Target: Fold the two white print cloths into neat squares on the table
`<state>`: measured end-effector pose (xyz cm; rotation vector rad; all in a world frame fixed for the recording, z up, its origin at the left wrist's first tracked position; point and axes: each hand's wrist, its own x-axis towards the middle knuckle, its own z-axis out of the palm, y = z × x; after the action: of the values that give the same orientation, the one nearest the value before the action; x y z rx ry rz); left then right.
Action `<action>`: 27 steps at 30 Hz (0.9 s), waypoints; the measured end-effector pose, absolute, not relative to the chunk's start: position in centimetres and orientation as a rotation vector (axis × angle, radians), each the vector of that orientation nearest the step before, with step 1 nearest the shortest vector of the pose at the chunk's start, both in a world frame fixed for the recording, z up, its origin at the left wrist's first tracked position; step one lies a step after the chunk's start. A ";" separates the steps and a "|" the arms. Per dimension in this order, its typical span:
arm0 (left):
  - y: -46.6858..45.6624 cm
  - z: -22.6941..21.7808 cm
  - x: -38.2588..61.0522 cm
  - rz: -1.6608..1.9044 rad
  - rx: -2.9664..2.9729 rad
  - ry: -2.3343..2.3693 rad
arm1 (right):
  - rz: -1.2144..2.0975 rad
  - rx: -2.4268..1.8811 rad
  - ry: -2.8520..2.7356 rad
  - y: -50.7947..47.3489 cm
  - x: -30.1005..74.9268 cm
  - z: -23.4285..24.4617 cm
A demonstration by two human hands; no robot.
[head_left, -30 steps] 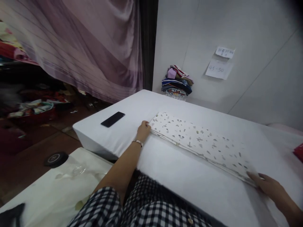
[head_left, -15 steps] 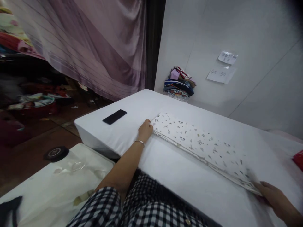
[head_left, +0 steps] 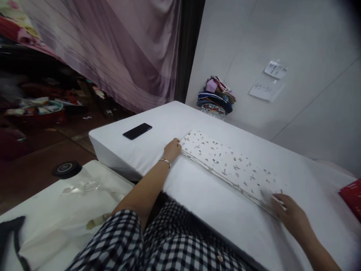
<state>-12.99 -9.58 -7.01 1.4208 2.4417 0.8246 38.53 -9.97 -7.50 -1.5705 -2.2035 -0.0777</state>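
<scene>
A long strip of folded white cloth point(head_left: 222, 160), printed with small grey and olive motifs, lies slantwise on the white-covered table point(head_left: 203, 195). Its layered edge faces me. At the near-left end, my left hand point(head_left: 172, 149) is closed on the cloth's corner, a bracelet around the wrist. My right hand point(head_left: 290, 213) grips the other end with curled fingers. The cloth is lifted and smeared by motion there, so how it bends is unclear.
A black phone point(head_left: 137, 131) lies on the table's left part. Folded clothes point(head_left: 216, 96) are piled by the wall. A red object point(head_left: 352, 198) sits at the right edge. Lower left, a second white surface point(head_left: 56, 222) carries a round black item point(head_left: 67, 169) and clear plastic.
My right hand has moved left and slightly up, bringing the cloth's right end inward. My left hand stays at its corner. The view has shifted a little, showing more of the red object.
</scene>
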 end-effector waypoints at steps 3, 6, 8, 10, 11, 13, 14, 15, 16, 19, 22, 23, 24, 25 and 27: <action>-9.8 -6.8 -13.1 0.814 1.446 2.444 | 0.075 -1.309 -2.413 -10.2 33.7 -8.0; -10.2 -6.2 -13.1 0.814 1.476 2.493 | 0.046 -1.119 -2.509 -10.0 29.4 -8.0; -10.5 -5.8 -12.7 0.847 1.601 2.523 | 0.009 -1.025 -2.567 -9.7 27.1 -7.6; -11.0 -5.6 -11.6 0.880 1.880 2.416 | -0.027 -0.955 -2.604 -9.4 25.2 -7.3; -11.2 -5.6 -10.8 0.884 2.046 2.296 | -0.040 -0.930 -2.616 -9.2 24.4 -7.1; -11.4 -6.0 -9.1 0.860 2.321 1.997 | -0.051 -0.916 -2.630 -8.9 23.2 -7.0; -11.4 -6.4 -8.2 0.844 2.413 1.870 | -0.051 -0.928 -2.628 -8.8 22.8 -7.0; -11.3 -6.8 -7.5 0.829 2.473 1.777 | -0.048 -0.950 -2.620 -8.7 22.4 -7.1; -11.1 -7.1 -6.9 0.816 2.508 1.714 | -0.041 -0.978 -2.606 -8.6 22.1 -7.1; -10.4 -8.1 -6.0 0.793 2.540 1.621 | -0.004 -1.045 -2.548 -8.7 21.6 -7.3; -9.7 -8.3 -6.0 0.798 2.552 1.576 | 0.035 -1.070 -2.488 -8.8 21.4 -7.4; -9.6 -8.3 -6.0 0.810 2.557 1.569 | 0.039 -1.075 -2.461 -8.8 21.4 -7.4; -9.6 -8.3 -6.0 0.829 2.563 1.568 | 0.037 -1.081 -2.428 -8.7 21.4 -7.5; -9.6 -8.3 -6.0 0.852 2.569 1.573 | 0.027 -1.087 -2.394 -8.7 21.3 -7.7; -9.6 -8.3 -5.8 0.889 2.586 1.609 | -0.009 -1.089 -2.352 -8.8 21.2 -8.1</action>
<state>-5.81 -9.64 -8.31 2.5864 1.6092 0.8888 21.24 -8.77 -8.14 -1.0885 -2.3525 -0.0092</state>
